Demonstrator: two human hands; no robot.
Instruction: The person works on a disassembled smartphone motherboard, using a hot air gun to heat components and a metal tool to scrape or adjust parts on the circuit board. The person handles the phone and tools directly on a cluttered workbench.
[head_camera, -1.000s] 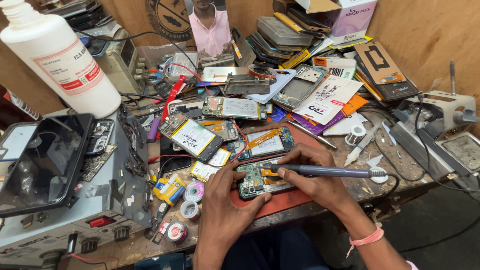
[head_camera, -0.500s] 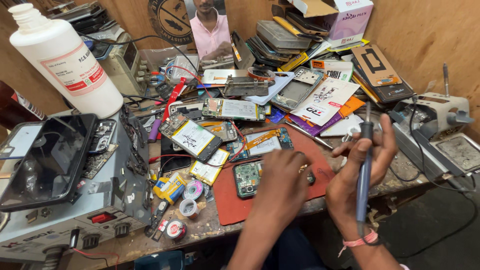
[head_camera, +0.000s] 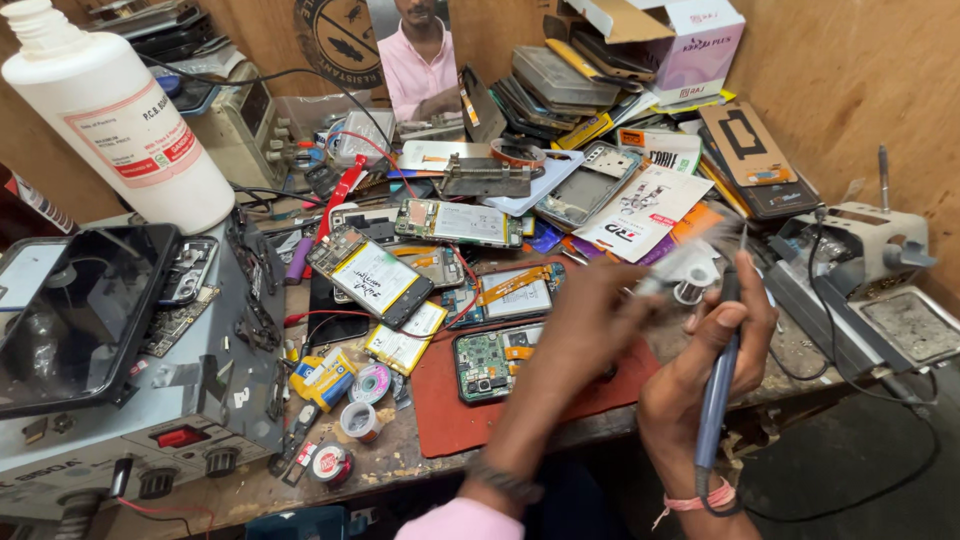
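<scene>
Cluttered with phone parts, the wooden workbench (head_camera: 420, 470) is backed by plywood walls. A blue soldering iron (head_camera: 716, 400) is gripped upright in the right hand (head_camera: 705, 385), fingers curled round its handle. The left hand (head_camera: 590, 325) is raised above a red mat (head_camera: 470, 415) (motion blur hides whether it is closed on anything). An opened phone (head_camera: 490, 362) lies on that mat, just left of the hands. A white bottle (head_camera: 120, 125) stands at far left.
</scene>
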